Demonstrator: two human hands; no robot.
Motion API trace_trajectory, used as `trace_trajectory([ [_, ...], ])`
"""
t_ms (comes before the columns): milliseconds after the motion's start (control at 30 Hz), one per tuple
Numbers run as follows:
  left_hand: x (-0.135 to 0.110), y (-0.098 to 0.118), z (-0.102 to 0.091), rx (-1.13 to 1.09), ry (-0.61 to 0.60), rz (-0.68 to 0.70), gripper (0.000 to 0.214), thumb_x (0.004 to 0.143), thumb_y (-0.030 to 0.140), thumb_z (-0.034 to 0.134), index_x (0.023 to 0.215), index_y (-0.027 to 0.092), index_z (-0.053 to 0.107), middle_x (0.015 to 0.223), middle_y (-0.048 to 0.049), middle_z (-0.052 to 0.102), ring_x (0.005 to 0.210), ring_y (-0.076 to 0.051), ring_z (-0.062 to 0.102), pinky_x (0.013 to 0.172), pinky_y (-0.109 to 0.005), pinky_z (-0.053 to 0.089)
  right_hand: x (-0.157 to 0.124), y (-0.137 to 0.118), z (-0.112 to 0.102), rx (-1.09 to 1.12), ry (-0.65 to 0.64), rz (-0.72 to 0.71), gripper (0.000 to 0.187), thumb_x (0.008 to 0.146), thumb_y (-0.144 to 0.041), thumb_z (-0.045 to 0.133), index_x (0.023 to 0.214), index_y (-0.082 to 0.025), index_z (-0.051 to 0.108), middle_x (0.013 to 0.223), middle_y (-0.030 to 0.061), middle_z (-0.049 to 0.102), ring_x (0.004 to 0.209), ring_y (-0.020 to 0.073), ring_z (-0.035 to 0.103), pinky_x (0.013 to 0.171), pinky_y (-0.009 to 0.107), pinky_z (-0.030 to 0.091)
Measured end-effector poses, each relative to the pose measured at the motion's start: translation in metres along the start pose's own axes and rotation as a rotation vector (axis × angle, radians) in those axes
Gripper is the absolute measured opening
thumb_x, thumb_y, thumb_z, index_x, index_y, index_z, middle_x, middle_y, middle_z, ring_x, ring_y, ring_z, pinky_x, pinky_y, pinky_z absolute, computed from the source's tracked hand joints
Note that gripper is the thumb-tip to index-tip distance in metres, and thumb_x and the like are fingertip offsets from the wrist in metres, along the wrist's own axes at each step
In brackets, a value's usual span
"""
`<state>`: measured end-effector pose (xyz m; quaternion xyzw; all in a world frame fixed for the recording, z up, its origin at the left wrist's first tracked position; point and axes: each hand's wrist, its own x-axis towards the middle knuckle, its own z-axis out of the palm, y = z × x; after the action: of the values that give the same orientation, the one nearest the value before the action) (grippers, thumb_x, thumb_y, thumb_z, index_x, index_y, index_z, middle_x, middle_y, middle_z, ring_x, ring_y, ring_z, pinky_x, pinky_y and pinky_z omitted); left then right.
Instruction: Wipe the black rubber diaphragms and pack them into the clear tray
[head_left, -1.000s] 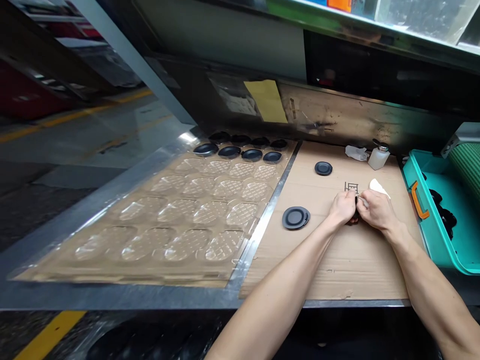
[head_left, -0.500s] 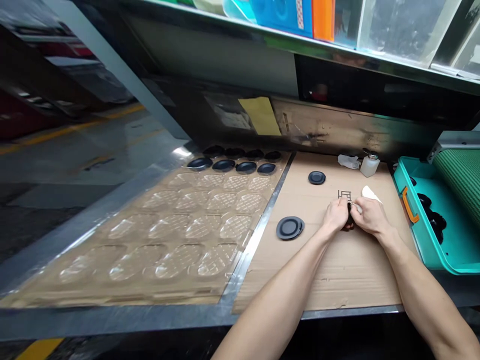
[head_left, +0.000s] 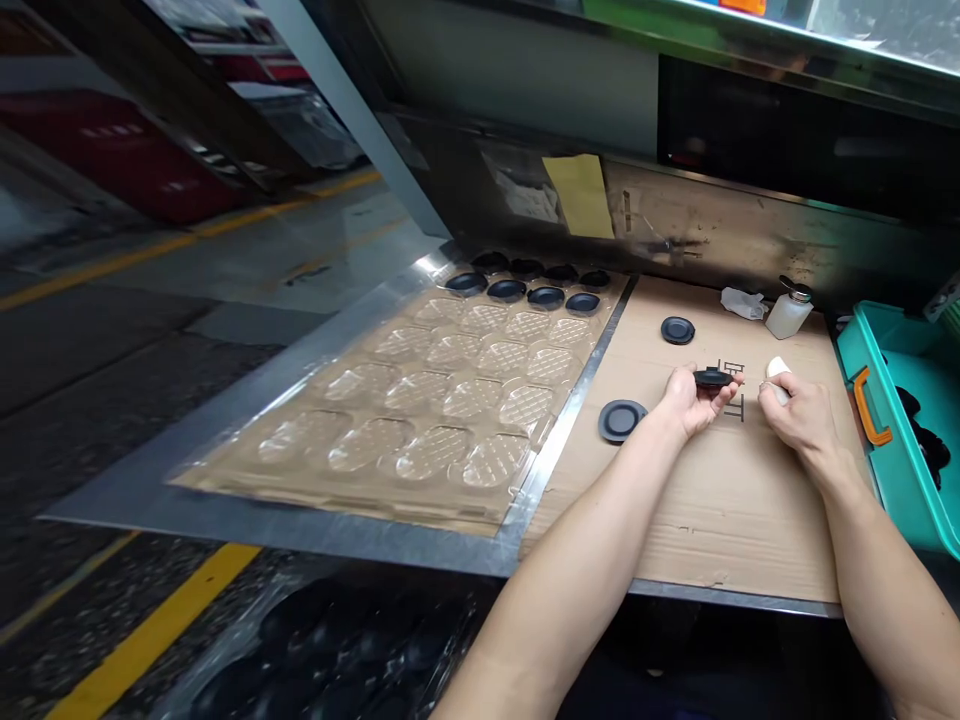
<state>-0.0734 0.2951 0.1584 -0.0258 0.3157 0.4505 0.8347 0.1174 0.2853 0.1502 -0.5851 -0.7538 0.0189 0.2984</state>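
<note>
My left hand (head_left: 691, 400) grips a black round cap (head_left: 712, 378) by its edge, a little above the cardboard sheet (head_left: 720, 500). To its right my right hand (head_left: 799, 412) is closed around a white cloth (head_left: 778, 368). The two hands are a short way apart. One black cap (head_left: 621, 420) lies on the cardboard just left of my left hand, and another black cap (head_left: 677, 330) lies farther back. The clear plastic tray (head_left: 435, 400) to the left has several black caps (head_left: 525, 292) in its far row.
A small white bottle (head_left: 787, 312) and a crumpled white rag (head_left: 742, 303) stand at the back of the cardboard. A teal bin (head_left: 900, 450) with an orange handle holds black parts on the right. The bench's metal front edge (head_left: 675, 590) runs below my arms.
My hands were together over the cap; they have come apart. The left hand now holds the cap out flat and the right hand has drawn back with the cloth. The view shifted left.
</note>
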Motion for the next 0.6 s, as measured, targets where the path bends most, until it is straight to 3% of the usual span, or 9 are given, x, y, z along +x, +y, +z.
trace_trajectory([
  [300, 0.001, 0.001, -0.002, 0.005, -0.011, 0.002, 0.065, 0.105, 0.047, 0.020, 0.119, -0.004, 0.058, 0.076, -0.0186, 0.069, 0.052, -0.015, 0.060, 0.040, -0.019, 0.051, 0.001, 0.003, 0.002, 0.023, -0.040, 0.007, 0.023, 0.087, -0.037, 0.056, 0.082, -0.022, 0.072, 0.074, 0.0050, 0.069, 0.063, 0.0192, 0.060, 0.063, 0.029, 0.041],
  [467, 0.009, -0.006, -0.006, 0.102, -0.012, 0.057, 0.056, 0.103, 0.039, 0.020, 0.111, -0.001, 0.058, 0.075, -0.0214, 0.070, 0.050, -0.017, 0.061, 0.040, -0.022, 0.050, 0.004, 0.000, -0.002, 0.167, 0.061, -0.152, 0.026, 0.097, -0.033, 0.050, 0.102, -0.021, 0.072, 0.092, 0.0086, 0.068, 0.087, 0.0225, 0.063, 0.079, 0.034, 0.048],
  [600, 0.014, -0.019, -0.005, 0.281, -0.014, 0.138, 0.045, 0.101, 0.036, 0.024, 0.102, 0.007, 0.059, 0.069, -0.0169, 0.069, 0.046, -0.019, 0.061, 0.037, -0.023, 0.045, 0.002, -0.008, -0.002, 0.274, 0.044, -0.243, 0.026, 0.099, -0.033, 0.051, 0.112, -0.022, 0.071, 0.095, 0.0089, 0.065, 0.089, 0.0225, 0.062, 0.078, 0.035, 0.050],
])
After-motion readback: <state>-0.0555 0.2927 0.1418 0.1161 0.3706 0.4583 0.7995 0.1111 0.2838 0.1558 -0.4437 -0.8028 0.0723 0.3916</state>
